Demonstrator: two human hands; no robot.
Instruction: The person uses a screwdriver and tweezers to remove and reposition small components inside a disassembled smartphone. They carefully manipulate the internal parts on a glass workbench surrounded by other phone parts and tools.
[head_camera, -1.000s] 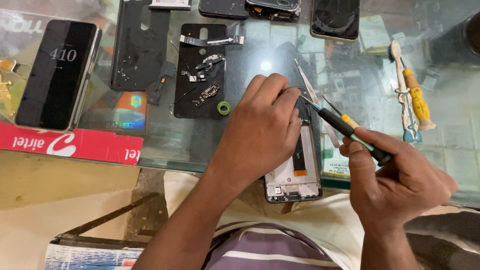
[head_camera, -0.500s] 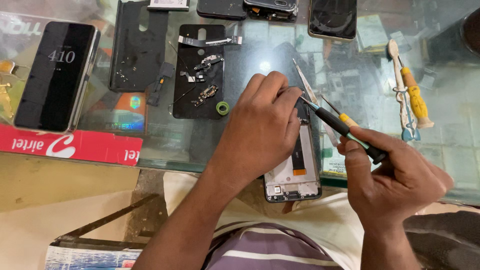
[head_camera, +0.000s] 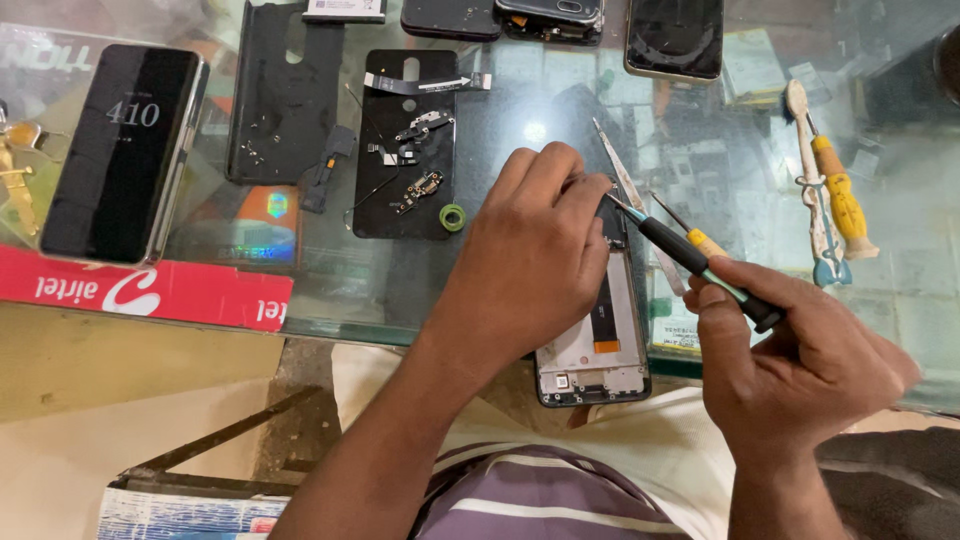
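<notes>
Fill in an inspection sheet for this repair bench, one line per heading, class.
Surface: clear glass counter, items visible beneath it.
Job's things: opened phone frame at the counter's near edge; black-handled screwdriver with its tip at the frame's top.
Clutter: black back cover carrying small parts, green ring, yellow-handled screwdriver, metal tweezers, dark phone with lit screen.
Grippers: left hand presses on the frame; right hand grips the black-handled screwdriver.
Cables: flat ribbon strip on the cover.
Surroundings: red printed strip along the counter's edge.
</notes>
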